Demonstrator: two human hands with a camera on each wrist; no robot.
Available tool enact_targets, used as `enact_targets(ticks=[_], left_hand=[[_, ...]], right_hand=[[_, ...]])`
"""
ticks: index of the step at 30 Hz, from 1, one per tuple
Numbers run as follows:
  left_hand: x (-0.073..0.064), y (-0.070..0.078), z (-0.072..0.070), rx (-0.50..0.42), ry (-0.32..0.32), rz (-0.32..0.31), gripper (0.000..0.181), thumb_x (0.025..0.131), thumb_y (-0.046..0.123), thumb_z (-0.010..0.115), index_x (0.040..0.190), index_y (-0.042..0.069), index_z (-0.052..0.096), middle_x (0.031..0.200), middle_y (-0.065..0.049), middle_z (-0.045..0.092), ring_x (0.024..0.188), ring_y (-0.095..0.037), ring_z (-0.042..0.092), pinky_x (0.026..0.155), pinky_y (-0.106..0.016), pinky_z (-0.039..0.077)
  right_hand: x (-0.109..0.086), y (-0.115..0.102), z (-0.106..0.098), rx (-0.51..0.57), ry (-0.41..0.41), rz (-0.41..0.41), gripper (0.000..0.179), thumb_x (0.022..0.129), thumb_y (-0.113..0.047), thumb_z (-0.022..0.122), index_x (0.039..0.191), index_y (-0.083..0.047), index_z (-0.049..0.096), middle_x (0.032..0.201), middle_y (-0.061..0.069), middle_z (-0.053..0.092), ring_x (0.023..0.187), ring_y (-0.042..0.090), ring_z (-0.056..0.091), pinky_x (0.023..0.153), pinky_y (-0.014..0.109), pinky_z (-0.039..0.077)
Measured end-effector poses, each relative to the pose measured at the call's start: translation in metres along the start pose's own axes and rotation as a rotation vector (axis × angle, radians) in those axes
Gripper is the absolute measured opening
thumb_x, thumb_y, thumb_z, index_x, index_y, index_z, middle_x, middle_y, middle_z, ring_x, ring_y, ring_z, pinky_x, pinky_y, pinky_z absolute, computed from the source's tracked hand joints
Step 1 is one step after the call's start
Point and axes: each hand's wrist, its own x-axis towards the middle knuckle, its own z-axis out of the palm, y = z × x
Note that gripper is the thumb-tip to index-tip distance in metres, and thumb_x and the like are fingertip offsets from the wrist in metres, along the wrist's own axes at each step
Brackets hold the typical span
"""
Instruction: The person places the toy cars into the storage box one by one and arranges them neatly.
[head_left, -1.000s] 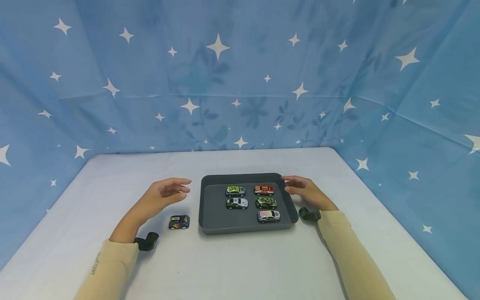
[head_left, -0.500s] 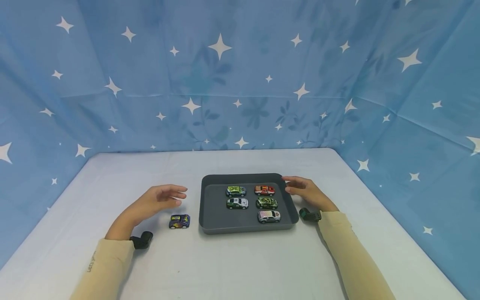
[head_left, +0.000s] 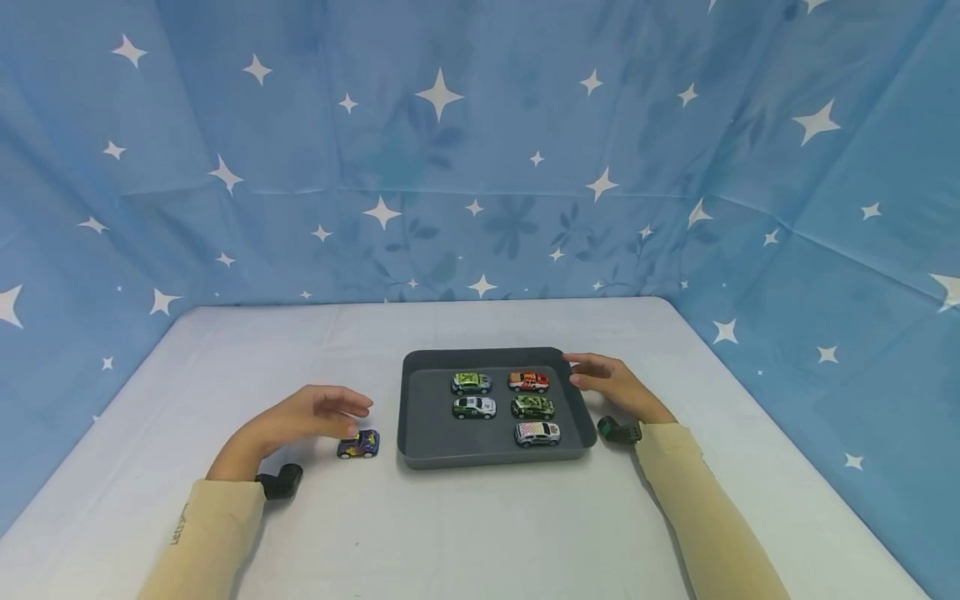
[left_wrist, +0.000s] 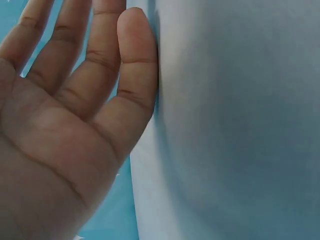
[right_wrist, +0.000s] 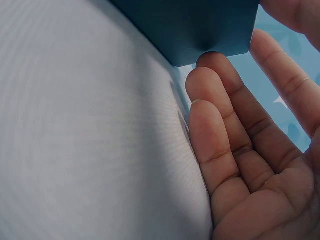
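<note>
My left hand [head_left: 303, 417] hovers over the white table with its fingers apart and loosely bent. Its thumb tip overlaps a small purple-and-yellow toy car [head_left: 358, 444] on the table, left of the tray. In the left wrist view, the palm and fingers [left_wrist: 100, 45] hold nothing. A dark grey tray [head_left: 442, 454] lies in the middle, with several toy cars inside, among them a red one [head_left: 528, 381] and a silver-pink one [head_left: 537, 433]. My right hand [head_left: 618, 387] rests at the tray's right rim. In the right wrist view its relaxed fingers [right_wrist: 210, 130] lie against the outer wall.
Also in the tray are a lime-green car [head_left: 471, 382], a white-and-green car [head_left: 474, 407] and a camouflage car [head_left: 533, 407]. A blue star-patterned curtain [head_left: 480, 167] rises behind the table [head_left: 480, 533] and along its sides.
My left hand has moved slightly left and down toward the purple toy car, its thumb now overlapping it. The right hand, tray and cars stay where they were.
</note>
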Motion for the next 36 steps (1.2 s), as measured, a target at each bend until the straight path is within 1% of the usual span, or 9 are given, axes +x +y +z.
enact_targets(ticks=[7, 10, 12, 14, 20, 24, 28, 33, 36], left_hand=[[-0.0032, 0.0027, 0.0005, 0.027, -0.053, -0.059, 0.052, 0.093, 0.009, 0.082, 0.139, -0.009, 0.065, 0.142, -0.025, 0.067, 0.133, -0.042, 0.062, 0.106, -0.039, 0.052], [-0.0033, 0.0024, 0.0008, 0.022, -0.060, -0.079, 0.053, 0.089, 0.005, 0.084, 0.137, -0.010, 0.066, 0.142, -0.025, 0.067, 0.134, -0.043, 0.061, 0.105, -0.037, 0.052], [-0.0029, 0.0016, 0.0011, 0.026, -0.065, -0.083, 0.052, 0.088, 0.003, 0.085, 0.135, -0.010, 0.067, 0.140, -0.024, 0.067, 0.133, -0.042, 0.061, 0.102, -0.033, 0.053], [-0.0024, 0.0012, 0.0016, 0.040, -0.068, -0.083, 0.051, 0.086, 0.002, 0.087, 0.133, -0.010, 0.069, 0.139, -0.022, 0.068, 0.133, -0.042, 0.061, 0.103, -0.032, 0.053], [-0.0033, 0.0040, 0.0038, 0.121, -0.043, -0.088, 0.047, 0.081, -0.001, 0.090, 0.125, -0.007, 0.073, 0.132, -0.017, 0.072, 0.128, -0.039, 0.064, 0.109, -0.049, 0.052], [-0.0033, 0.0044, 0.0049, 0.173, -0.014, -0.096, 0.044, 0.079, -0.004, 0.091, 0.121, -0.006, 0.075, 0.125, -0.014, 0.075, 0.119, -0.033, 0.068, 0.104, -0.049, 0.056], [-0.0031, 0.0035, 0.0055, 0.187, 0.000, -0.102, 0.041, 0.079, -0.003, 0.091, 0.118, -0.005, 0.077, 0.120, -0.011, 0.077, 0.111, -0.027, 0.071, 0.099, -0.045, 0.058], [-0.0022, 0.0029, 0.0066, 0.187, 0.007, -0.097, 0.039, 0.081, 0.002, 0.092, 0.117, -0.004, 0.079, 0.114, -0.008, 0.078, 0.100, -0.019, 0.069, 0.092, -0.037, 0.057], [-0.0013, 0.0033, 0.0073, 0.201, 0.017, -0.086, 0.039, 0.082, 0.005, 0.093, 0.117, -0.003, 0.080, 0.113, -0.008, 0.079, 0.101, -0.019, 0.067, 0.092, -0.039, 0.056]], right_hand=[[-0.0006, -0.0002, -0.0008, 0.002, -0.002, 0.001, 0.060, 0.105, -0.023, 0.071, 0.157, 0.001, 0.053, 0.158, 0.028, 0.053, 0.141, 0.048, 0.054, 0.121, 0.069, 0.033], [-0.0007, 0.0002, -0.0008, 0.006, -0.004, 0.000, 0.059, 0.106, -0.023, 0.071, 0.157, 0.001, 0.053, 0.157, 0.029, 0.053, 0.139, 0.048, 0.057, 0.120, 0.069, 0.035], [-0.0008, 0.0002, -0.0005, 0.009, -0.003, 0.000, 0.059, 0.106, -0.023, 0.071, 0.157, 0.001, 0.053, 0.157, 0.029, 0.054, 0.139, 0.047, 0.057, 0.120, 0.069, 0.035], [-0.0011, -0.0004, -0.0002, 0.013, -0.001, -0.003, 0.059, 0.105, -0.022, 0.071, 0.157, 0.001, 0.053, 0.156, 0.029, 0.054, 0.139, 0.048, 0.056, 0.120, 0.069, 0.034], [-0.0010, -0.0008, -0.0005, 0.009, -0.005, -0.018, 0.059, 0.106, -0.022, 0.071, 0.157, 0.001, 0.053, 0.156, 0.029, 0.054, 0.141, 0.048, 0.055, 0.120, 0.069, 0.034], [-0.0011, -0.0006, -0.0004, 0.015, -0.007, -0.028, 0.059, 0.106, -0.022, 0.070, 0.157, 0.002, 0.053, 0.154, 0.029, 0.056, 0.136, 0.046, 0.059, 0.119, 0.067, 0.038], [-0.0015, -0.0010, -0.0004, 0.022, -0.008, -0.029, 0.059, 0.106, -0.022, 0.071, 0.157, 0.002, 0.053, 0.154, 0.029, 0.056, 0.137, 0.046, 0.058, 0.119, 0.067, 0.037], [-0.0011, 0.0008, -0.0003, 0.014, -0.014, -0.040, 0.058, 0.106, -0.022, 0.070, 0.157, 0.002, 0.053, 0.155, 0.029, 0.055, 0.135, 0.043, 0.060, 0.118, 0.065, 0.040], [-0.0014, 0.0005, -0.0005, 0.005, -0.012, -0.045, 0.058, 0.106, -0.022, 0.070, 0.156, 0.002, 0.053, 0.154, 0.028, 0.057, 0.134, 0.041, 0.062, 0.117, 0.064, 0.041]])
